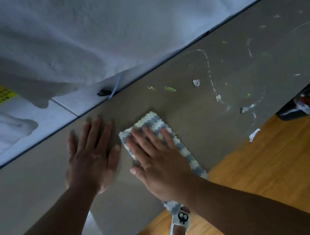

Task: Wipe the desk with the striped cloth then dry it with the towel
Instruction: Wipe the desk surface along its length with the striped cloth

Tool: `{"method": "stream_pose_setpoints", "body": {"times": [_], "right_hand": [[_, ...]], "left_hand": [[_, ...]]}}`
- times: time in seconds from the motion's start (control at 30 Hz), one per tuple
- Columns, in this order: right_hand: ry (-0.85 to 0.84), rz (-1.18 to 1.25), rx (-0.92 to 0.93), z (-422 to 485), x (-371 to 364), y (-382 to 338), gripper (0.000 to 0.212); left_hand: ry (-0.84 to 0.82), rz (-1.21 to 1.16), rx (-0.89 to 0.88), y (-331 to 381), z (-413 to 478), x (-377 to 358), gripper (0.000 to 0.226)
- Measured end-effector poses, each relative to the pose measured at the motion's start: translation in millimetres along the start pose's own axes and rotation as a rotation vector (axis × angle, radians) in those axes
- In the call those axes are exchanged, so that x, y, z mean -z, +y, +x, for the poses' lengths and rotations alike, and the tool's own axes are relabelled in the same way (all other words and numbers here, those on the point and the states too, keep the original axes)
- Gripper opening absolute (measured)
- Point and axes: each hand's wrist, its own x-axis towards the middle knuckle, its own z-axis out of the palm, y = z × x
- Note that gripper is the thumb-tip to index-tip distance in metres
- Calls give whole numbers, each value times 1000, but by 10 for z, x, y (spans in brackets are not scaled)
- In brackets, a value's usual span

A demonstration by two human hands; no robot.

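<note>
Pressing the striped cloth (150, 121) down with straight fingers, the right hand (158, 163) has no real grip, so it could slip; the left hand (93, 156) lies flat beside it; crumbs (196, 82) ahead could get pushed off the desk (31, 196).

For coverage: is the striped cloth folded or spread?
Folded, it seems: the cloth is a narrow strip under the right hand, overhanging the desk.

The surface (29, 186) looks smooth and matt, with chalky smears (207, 63) roughening it toward 2 o'clock. The cloth (151, 120) is a thick, nubbly knit. At 12 o'clock, white fabric (96, 25) looks fleecy. The floor (277, 159) at 4 o'clock is wood with a light sheen. The slippers (181, 222) look smooth and rubbery.
</note>
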Motion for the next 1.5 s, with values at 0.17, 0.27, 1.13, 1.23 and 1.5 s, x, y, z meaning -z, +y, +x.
{"method": "stream_pose_setpoints", "body": {"times": [0.17, 0.27, 1.13, 1.23, 1.5], "right_hand": [[16, -15, 59, 483, 116, 369, 77], [9, -57, -4, 790, 260, 678, 83], [-123, 114, -98, -134, 323, 443, 93], [-73, 401, -158, -167, 539, 581, 82], [-53, 344, -237, 138, 979, 1206, 53]], "left_hand": [[28, -12, -3, 6, -7, -1, 66], [10, 14, 1, -5, -10, -3, 67], [-75, 18, 34, -11, 13, 30, 70], [-105, -28, 50, 24, 23, 115, 76], [-32, -317, 106, 797, 133, 292, 70]]}}
